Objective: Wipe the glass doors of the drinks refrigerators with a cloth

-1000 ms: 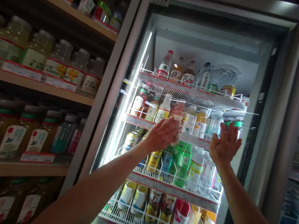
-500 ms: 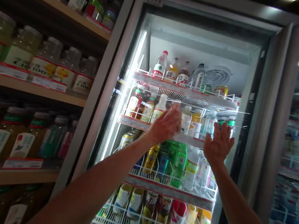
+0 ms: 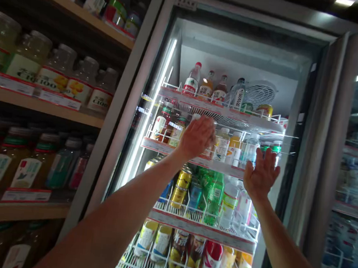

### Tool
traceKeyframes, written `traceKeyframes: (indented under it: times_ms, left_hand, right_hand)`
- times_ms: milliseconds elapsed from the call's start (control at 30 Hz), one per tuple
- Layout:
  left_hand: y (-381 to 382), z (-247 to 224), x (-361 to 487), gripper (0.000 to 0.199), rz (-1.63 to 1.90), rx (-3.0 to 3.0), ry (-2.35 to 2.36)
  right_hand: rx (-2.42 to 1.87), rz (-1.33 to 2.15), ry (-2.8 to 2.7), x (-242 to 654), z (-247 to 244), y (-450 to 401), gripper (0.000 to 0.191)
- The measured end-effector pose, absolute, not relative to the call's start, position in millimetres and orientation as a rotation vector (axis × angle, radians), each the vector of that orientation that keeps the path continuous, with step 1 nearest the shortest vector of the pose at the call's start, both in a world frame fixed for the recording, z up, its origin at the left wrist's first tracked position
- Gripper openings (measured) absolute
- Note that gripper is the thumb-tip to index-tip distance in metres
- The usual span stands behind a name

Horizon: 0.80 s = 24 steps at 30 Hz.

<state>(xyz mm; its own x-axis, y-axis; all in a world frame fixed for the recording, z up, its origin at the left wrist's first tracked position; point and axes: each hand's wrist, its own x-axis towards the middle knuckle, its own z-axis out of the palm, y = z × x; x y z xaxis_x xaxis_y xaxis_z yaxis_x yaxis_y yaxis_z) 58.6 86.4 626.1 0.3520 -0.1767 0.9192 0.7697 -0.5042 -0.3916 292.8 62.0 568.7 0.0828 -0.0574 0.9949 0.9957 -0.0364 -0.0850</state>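
Note:
My left hand is raised in front of the second shelf of a lit drinks fridge, fingers stretched out and holding nothing. It hides part of a white-capped bottle and the drinks beside it. To its right, my right hand is up with fingers spread, also empty, before clear bottles and green-capped bottles. Reflections suggest a glass door between hands and drinks; whether either hand touches it I cannot tell. Below them stand a gold can and a green bottle.
On the left, wooden shelves carry rows of bottled drinks. A long metal door handle runs down the fridge's right side. Beyond it is another glass-fronted fridge. Several bottles stand on the lit fridge's top shelf.
My left hand has shifted a little left and up, uncovering more of the bottles to its right. My right hand has stayed nearly still.

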Motion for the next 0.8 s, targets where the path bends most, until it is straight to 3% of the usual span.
traceKeyframes:
  times_ms: [100, 300, 467, 667, 800]
  left_hand:
    - [85.9, 634.5, 56.2, 0.040, -1.458, -1.650, -0.668]
    - [81.3, 607.1, 79.3, 0.033, -0.986, -1.833, -0.190]
    - [86.7, 624.6, 51.8, 0.038, -1.416, -1.629, -0.625]
    - [80.5, 575.4, 64.9, 0.033, -0.990, -1.787, -0.207]
    - [88.8, 578.1, 16.2, 0.036, -1.206, -1.664, -0.467]
  right_hand:
    - [-1.238, -1.209, -1.085, 293.1, 568.1, 62.0, 0.053]
    - [-1.209, -1.202, -1.104, 295.0, 567.6, 62.5, 0.053]
    - [-1.212, -1.179, -1.119, 293.0, 568.1, 61.3, 0.053]
    - [-1.206, -1.194, -1.105, 293.2, 567.8, 61.4, 0.053]
    - [-1.215, -1.186, -1.102, 292.9, 567.7, 61.0, 0.053]
